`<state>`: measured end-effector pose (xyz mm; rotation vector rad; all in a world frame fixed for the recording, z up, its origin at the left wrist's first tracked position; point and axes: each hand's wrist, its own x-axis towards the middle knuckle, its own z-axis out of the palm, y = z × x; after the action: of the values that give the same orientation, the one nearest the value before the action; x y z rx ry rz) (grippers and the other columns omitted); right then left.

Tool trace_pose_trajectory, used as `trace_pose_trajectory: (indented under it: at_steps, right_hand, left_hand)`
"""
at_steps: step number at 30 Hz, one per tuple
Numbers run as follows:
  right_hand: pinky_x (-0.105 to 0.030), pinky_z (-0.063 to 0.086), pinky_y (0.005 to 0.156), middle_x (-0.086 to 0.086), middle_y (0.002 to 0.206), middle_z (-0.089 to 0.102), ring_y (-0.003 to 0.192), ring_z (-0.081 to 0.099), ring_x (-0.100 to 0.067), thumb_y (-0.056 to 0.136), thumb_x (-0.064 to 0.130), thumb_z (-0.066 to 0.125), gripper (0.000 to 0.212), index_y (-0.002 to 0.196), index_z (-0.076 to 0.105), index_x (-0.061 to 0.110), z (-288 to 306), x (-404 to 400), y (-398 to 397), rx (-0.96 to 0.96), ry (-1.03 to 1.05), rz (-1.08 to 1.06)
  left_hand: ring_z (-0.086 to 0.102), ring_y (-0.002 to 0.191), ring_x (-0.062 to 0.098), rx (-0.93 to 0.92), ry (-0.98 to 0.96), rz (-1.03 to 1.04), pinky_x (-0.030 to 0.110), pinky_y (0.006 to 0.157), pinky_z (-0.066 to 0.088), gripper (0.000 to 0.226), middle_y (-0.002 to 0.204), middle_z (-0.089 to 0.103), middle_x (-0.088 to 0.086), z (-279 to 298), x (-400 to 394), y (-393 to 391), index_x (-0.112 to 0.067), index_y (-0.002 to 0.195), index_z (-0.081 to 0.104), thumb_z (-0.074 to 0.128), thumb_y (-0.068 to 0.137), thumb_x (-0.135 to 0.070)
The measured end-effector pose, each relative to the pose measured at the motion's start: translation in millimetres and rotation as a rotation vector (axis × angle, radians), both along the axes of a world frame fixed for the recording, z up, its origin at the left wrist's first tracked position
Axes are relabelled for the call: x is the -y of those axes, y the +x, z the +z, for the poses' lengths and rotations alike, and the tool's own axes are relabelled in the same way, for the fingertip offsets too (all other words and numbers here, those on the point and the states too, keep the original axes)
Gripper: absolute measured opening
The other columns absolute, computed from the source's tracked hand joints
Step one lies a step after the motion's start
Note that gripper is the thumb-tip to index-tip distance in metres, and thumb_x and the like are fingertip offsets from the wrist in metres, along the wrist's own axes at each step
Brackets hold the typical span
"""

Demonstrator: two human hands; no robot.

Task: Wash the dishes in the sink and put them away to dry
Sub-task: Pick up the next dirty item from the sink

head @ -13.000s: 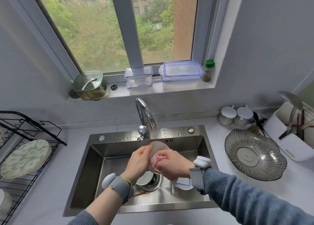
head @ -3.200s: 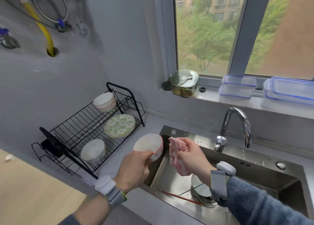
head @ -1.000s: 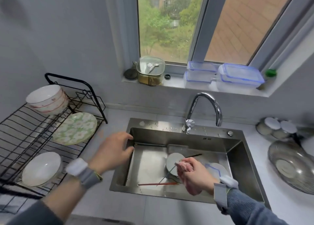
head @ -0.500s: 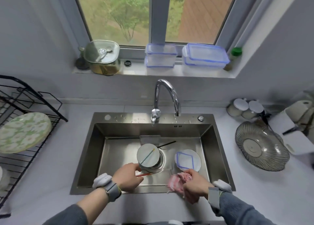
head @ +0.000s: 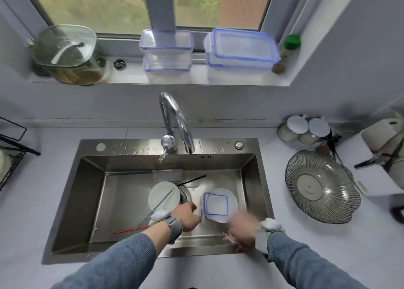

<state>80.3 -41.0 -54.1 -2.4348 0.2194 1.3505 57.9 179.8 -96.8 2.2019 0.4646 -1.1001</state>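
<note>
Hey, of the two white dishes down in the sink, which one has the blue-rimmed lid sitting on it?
The right-hand white dish, near the right hand. The blue-rimmed lid lies on it; the other dish, over the drain, only has a chopstick across it.

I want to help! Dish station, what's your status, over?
Left hand down in sink, grip unclear. Right hand holds pink cloth. White plate, chopsticks and lid unwashed.

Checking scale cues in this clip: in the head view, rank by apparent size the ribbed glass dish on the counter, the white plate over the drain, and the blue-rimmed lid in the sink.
1. Ribbed glass dish
2. White plate
3. Blue-rimmed lid, slightly smaller than the plate
</note>
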Motion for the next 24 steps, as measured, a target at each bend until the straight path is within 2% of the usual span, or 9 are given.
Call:
trace_pose_trajectory:
  at_steps: [6, 8, 10, 13, 15, 17, 20, 22, 24]
  right_hand:
    - [-0.026, 0.051, 0.073, 0.009, 0.091, 0.066, 0.089, 0.065, -0.020, 0.084, 0.042, 0.076, 0.028, 0.100, 0.059, 0.028, -23, 11, 17, -0.151, 0.048, 0.150]
    - [-0.030, 0.053, 0.085, 0.006, 0.104, 0.068, 0.100, 0.064, -0.020, 0.089, 0.039, 0.073, 0.032, 0.116, 0.061, 0.026, -25, 15, 24, -0.183, 0.038, 0.192]
    - [-0.026, 0.046, 0.102, -0.001, 0.137, 0.063, 0.124, 0.060, -0.022, 0.090, 0.029, 0.071, 0.060, 0.145, 0.048, 0.020, -25, 18, 29, -0.194, -0.016, 0.253]
    - [-0.024, 0.045, 0.102, -0.004, 0.145, 0.058, 0.130, 0.057, -0.023, 0.086, 0.026, 0.073, 0.071, 0.151, 0.043, 0.021, -21, 18, 33, -0.221, -0.059, 0.312]
    - [-0.025, 0.051, 0.094, -0.002, 0.132, 0.066, 0.115, 0.065, -0.021, 0.084, 0.027, 0.073, 0.059, 0.141, 0.055, 0.023, -23, 18, 33, -0.266, -0.071, 0.332]
    - [-0.024, 0.057, 0.070, 0.002, 0.102, 0.074, 0.077, 0.070, -0.010, 0.085, 0.023, 0.070, 0.035, 0.119, 0.063, 0.026, -24, 19, 29, -0.320, -0.042, 0.288]
    - [-0.018, 0.045, 0.041, 0.011, 0.053, 0.059, 0.037, 0.051, -0.004, 0.088, 0.016, 0.062, 0.012, 0.090, 0.058, 0.028, -23, 16, 25, -0.330, 0.014, 0.306]
    - [-0.018, 0.047, 0.049, 0.005, 0.058, 0.063, 0.047, 0.059, -0.010, 0.091, 0.011, 0.056, 0.016, 0.094, 0.061, 0.025, -22, 13, 25, -0.368, 0.032, 0.246]
    - [-0.011, 0.046, 0.064, -0.009, 0.100, 0.075, 0.089, 0.071, -0.022, 0.096, 0.006, 0.055, 0.026, 0.120, 0.064, 0.011, -22, 12, 27, -0.323, 0.034, 0.307]
  left_hand:
    - [0.061, 0.122, 0.030, -0.108, -0.014, 0.189, 0.032, 0.097, 0.049, 0.085, 0.140, 0.059, 0.013, -46, 22, 24, -0.011, 0.155, 0.029, 0.063, 0.083, -0.039]
    - [0.060, 0.123, 0.031, -0.133, -0.034, 0.270, 0.030, 0.094, 0.047, 0.086, 0.140, 0.060, 0.015, -60, 31, 31, -0.009, 0.157, 0.026, 0.065, 0.086, -0.037]
    - [0.059, 0.126, 0.031, -0.143, -0.048, 0.344, 0.030, 0.100, 0.046, 0.081, 0.142, 0.058, 0.016, -65, 38, 36, -0.006, 0.154, 0.032, 0.068, 0.089, -0.036]
    - [0.070, 0.105, 0.029, -0.146, -0.089, 0.446, 0.031, 0.091, 0.055, 0.061, 0.123, 0.069, 0.014, -79, 43, 40, -0.009, 0.139, 0.051, 0.070, 0.087, -0.036]
    - [0.072, 0.096, 0.030, -0.127, -0.093, 0.476, 0.036, 0.088, 0.058, 0.049, 0.109, 0.074, 0.011, -93, 46, 40, -0.014, 0.125, 0.061, 0.070, 0.084, -0.041]
    - [0.072, 0.095, 0.032, -0.086, -0.072, 0.478, 0.037, 0.089, 0.057, 0.031, 0.104, 0.076, 0.010, -109, 46, 38, -0.022, 0.112, 0.065, 0.065, 0.086, -0.040]
    - [0.074, 0.085, 0.031, -0.047, -0.103, 0.518, 0.043, 0.083, 0.060, 0.018, 0.094, 0.077, 0.009, -127, 45, 37, -0.023, 0.097, 0.066, 0.063, 0.085, -0.036]
    - [0.074, 0.083, 0.032, -0.051, -0.167, 0.574, 0.048, 0.081, 0.061, 0.027, 0.091, 0.076, 0.012, -149, 42, 33, -0.020, 0.098, 0.065, 0.064, 0.077, -0.037]
    - [0.075, 0.081, 0.033, -0.042, -0.217, 0.630, 0.054, 0.081, 0.061, 0.034, 0.088, 0.075, 0.012, -147, 40, 30, -0.018, 0.098, 0.062, 0.065, 0.071, -0.037]
